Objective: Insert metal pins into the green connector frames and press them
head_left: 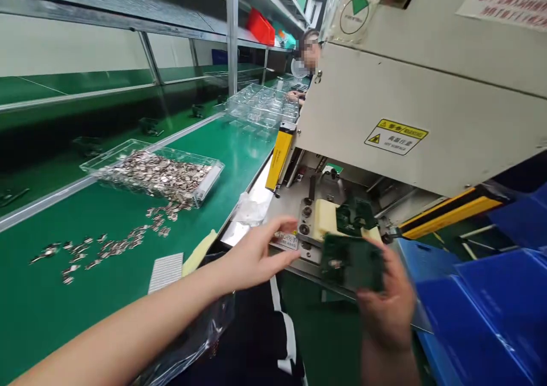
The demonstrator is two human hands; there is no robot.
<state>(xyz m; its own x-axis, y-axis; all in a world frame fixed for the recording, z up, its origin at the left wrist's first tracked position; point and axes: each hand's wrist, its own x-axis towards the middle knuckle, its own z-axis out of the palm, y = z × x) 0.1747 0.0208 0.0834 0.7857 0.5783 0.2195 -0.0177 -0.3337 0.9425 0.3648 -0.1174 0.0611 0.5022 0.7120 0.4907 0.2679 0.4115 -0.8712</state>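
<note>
Head view: we have the right hand (391,303) gripping a dark part (352,263) by its right side, fingers curled round the edge, thumb on the near side. The dark part is blurred, held up just in front of the machine (427,78) and apart from the table. We have the left hand (256,258) empty, thumb and fingers spread well apart, pointing toward the dark part but not touching it.

Behind the held part we see a second dark part (356,214) sitting by a cream block (326,218) on a metal plate. We note a warning label (396,137) on the machine front, and a yellow bar (280,157) at its left.

On the green table (51,312) we get a clear tray (209,182) heaped with small metal pieces (166,172), with more scattered in front. Clear trays (260,107) stand farther back, near a co-worker's hand (294,95). Blue bins (504,312) lower right, red bin (261,27) on the shelf.
</note>
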